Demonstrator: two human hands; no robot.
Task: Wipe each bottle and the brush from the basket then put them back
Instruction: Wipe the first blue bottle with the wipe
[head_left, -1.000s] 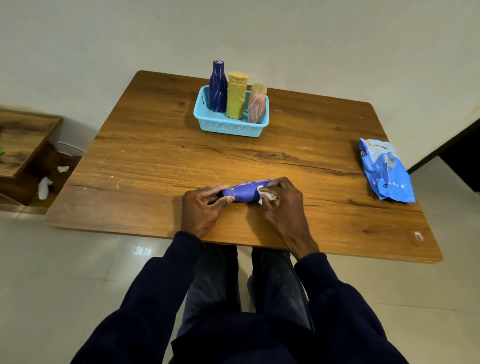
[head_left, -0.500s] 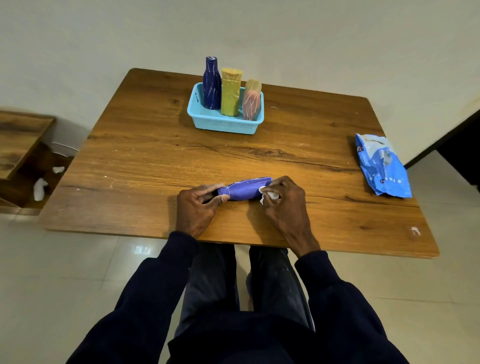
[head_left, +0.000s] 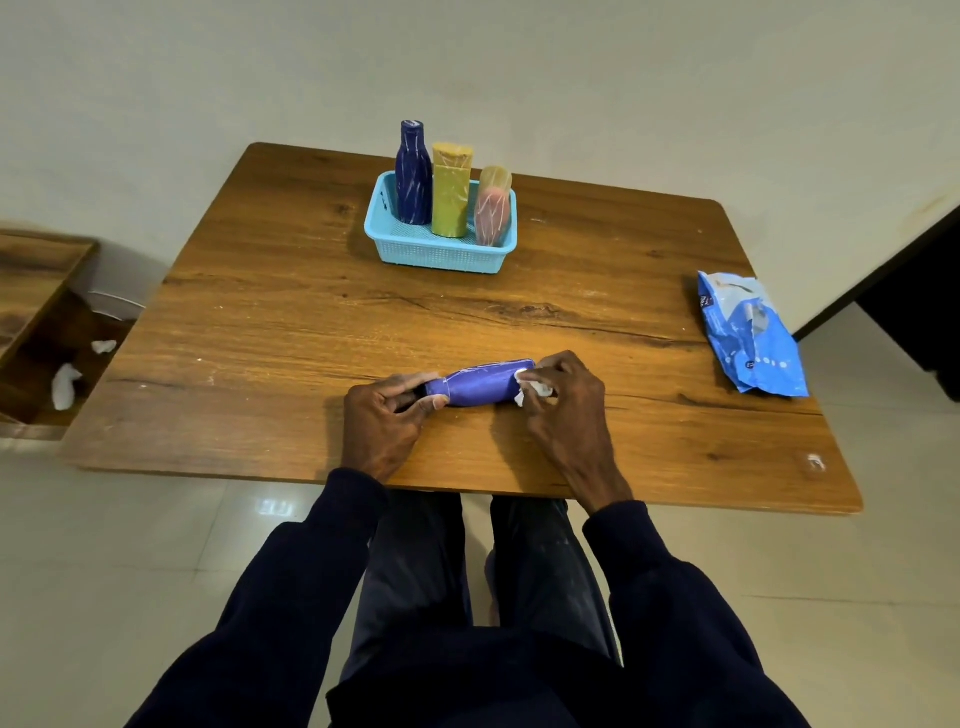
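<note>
Right hand (head_left: 563, 400) further along purple bottle (head_left: 480, 385)

My left hand (head_left: 383, 422) pinches closed, thumb meeting forefinger; my right hand (head_left: 563, 396) curls shut, both forearms angled inward, sleeved.

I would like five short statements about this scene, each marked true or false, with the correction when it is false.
1. The purple bottle lies on its side on the table. True.
2. The right hand holds a white wipe at the bottle's base. True.
3. The basket is empty. False: three items stand in it, a dark blue bottle, a yellow one and a pink one.
4. The left hand rests away from the purple bottle. False: it grips the neck end.
5. A blue packet lies at the table's left edge. False: it lies at the right edge.
</note>
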